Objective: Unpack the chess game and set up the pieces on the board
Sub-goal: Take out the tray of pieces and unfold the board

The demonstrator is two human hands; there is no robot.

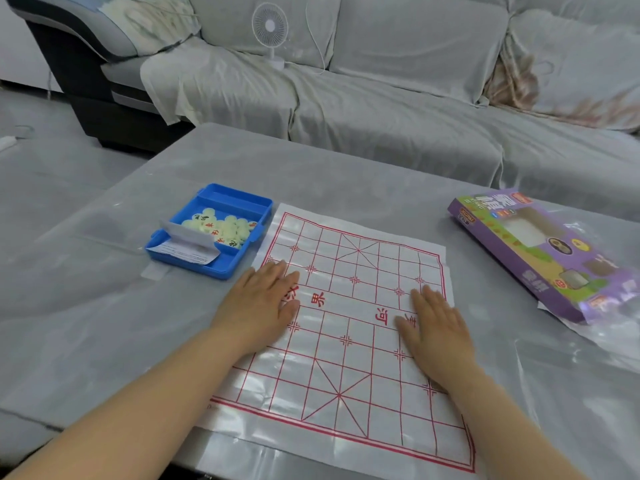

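Left hand point(261, 299): flat, fingers straight, pressing board point(360, 306) edge.
Right hand point(433, 327): flat on board.
Pieces point(228, 230): beyond left hand, in blue box point(235, 197) (markings blurred).

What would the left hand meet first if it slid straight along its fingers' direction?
Probably nothing: the left hand would cross the paper board toward its far corner, right of the blue case.

Board sheet point(349, 375) lies flat at the middle of the desk point(86, 306). Left hand point(259, 306) rests on its left edge, right hand point(436, 330) near its right edge. Open case point(239, 199) sits just beside the board's far-left corner, with pieces point(227, 230) inside and a paper slip point(187, 249) across its near part. Packaging box point(540, 251) lies well right. Sofa point(381, 109) stands behind the desk, with a fan point(270, 29) on it.
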